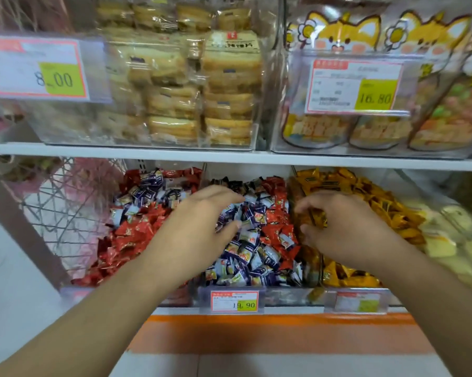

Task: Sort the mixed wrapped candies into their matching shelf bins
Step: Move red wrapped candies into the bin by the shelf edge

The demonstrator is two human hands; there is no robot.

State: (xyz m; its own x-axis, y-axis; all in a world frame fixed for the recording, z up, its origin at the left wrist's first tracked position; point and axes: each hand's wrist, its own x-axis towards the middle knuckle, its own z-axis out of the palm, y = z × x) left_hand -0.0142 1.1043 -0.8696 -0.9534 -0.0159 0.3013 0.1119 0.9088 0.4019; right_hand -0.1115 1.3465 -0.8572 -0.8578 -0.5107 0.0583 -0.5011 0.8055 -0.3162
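A: How is the left hand [199,227] set?

B: Its grip is wide open, fingers spread and thumb apart, palm down over the blue-and-white candies [253,254] in the middle bin [283,295]. It holds nothing that I can see.

A: And the right hand [340,227]?

B: Its fingers are curled, tips meeting at the yellow candies [365,197] beneath it. Whether it pinches one I cannot tell.

A: Where are the red ones?

B: Red candies [131,235] fill the bin left of the left hand, with some blue strays on top; more red lies between the two hands.
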